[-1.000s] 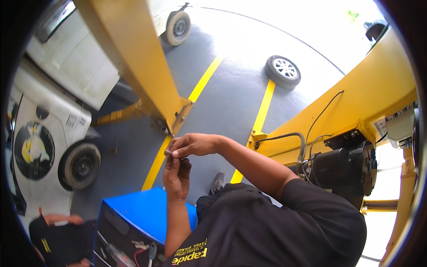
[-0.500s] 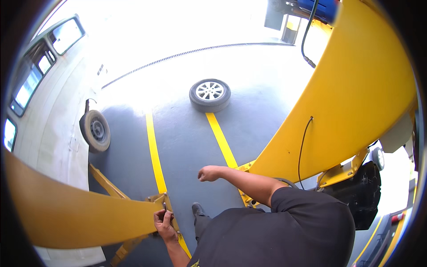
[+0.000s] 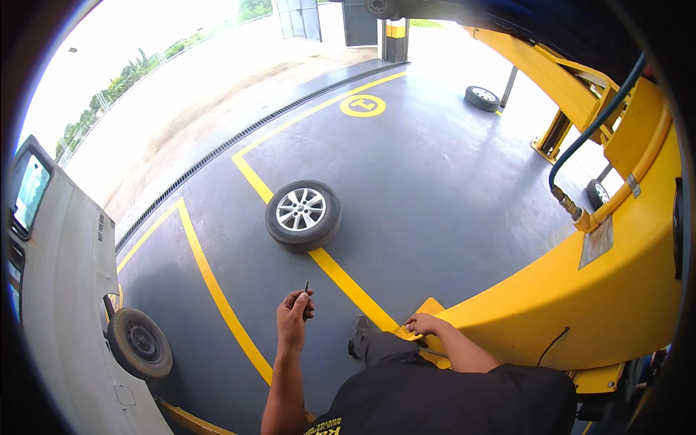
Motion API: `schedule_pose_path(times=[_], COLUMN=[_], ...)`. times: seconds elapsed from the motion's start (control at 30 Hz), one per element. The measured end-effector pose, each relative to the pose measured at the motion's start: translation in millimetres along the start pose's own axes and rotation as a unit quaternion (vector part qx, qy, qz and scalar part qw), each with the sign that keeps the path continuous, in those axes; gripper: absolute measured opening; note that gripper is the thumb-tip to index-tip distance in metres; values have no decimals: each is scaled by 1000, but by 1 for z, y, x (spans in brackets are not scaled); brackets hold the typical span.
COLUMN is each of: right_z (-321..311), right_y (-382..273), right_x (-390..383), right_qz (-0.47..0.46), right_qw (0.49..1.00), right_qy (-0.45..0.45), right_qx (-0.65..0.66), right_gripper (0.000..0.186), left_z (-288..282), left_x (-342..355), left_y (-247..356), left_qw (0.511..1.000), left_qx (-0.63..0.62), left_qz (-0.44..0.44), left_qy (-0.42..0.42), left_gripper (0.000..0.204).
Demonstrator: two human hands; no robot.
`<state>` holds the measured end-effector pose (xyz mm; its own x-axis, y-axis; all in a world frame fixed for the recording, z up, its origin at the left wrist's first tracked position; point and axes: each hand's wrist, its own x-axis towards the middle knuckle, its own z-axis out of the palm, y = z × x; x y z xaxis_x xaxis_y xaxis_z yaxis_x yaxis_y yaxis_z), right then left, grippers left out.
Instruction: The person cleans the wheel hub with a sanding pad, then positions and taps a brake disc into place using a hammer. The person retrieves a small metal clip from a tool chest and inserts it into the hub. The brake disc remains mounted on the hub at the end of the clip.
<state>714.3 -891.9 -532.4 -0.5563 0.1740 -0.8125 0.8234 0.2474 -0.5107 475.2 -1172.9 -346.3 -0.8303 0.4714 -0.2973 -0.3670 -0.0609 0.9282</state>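
My left hand (image 3: 295, 312) is raised in front of me, its fingers closed on a small thin dark rod (image 3: 307, 286). The tip of the rod points up out of the fingers; the rest is hidden, so its exact kind does not show. To the right, my right hand (image 3: 423, 324) hangs low with loosely bent fingers and nothing seen in it. It overlaps the foot of the yellow lift post (image 3: 507, 319) in view; contact cannot be made out. Ahead of my left hand, a wheel with a silver rim (image 3: 301, 209) lies flat on the floor across a yellow line.
On the left stands a white van (image 3: 65, 290) with its dark-rimmed wheel (image 3: 141, 343) exposed. A hose (image 3: 591, 123) hangs from the yellow post. Farther off lie another wheel (image 3: 481, 96) and a floor drain grate (image 3: 217, 145). Yellow lines (image 3: 217, 290) mark the grey floor.
My view has swung rightward and up. My left hand has left the yellow column on the left, carrying the small rod. My right hand has come back beside the right post's foot.
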Motion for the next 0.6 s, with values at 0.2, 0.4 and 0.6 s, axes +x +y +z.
schedule_pose_path(times=[0.2,0.4,0.6], right_z=[-89,-184,-215], right_y=[-74,-103,-28], right_x=[27,41,96], right_qz=[-31,7,191], right_qw=[988,959,896], right_qy=[49,138,223], right_qx=[145,246,334], right_gripper=[36,34,30], left_z=[69,146,268], left_x=[163,347,537], left_y=[55,119,234], left_qw=[995,980,908], left_qx=[45,133,244], left_qz=[3,48,296], left_qy=[-95,-139,-167], left_gripper=[22,25,27])
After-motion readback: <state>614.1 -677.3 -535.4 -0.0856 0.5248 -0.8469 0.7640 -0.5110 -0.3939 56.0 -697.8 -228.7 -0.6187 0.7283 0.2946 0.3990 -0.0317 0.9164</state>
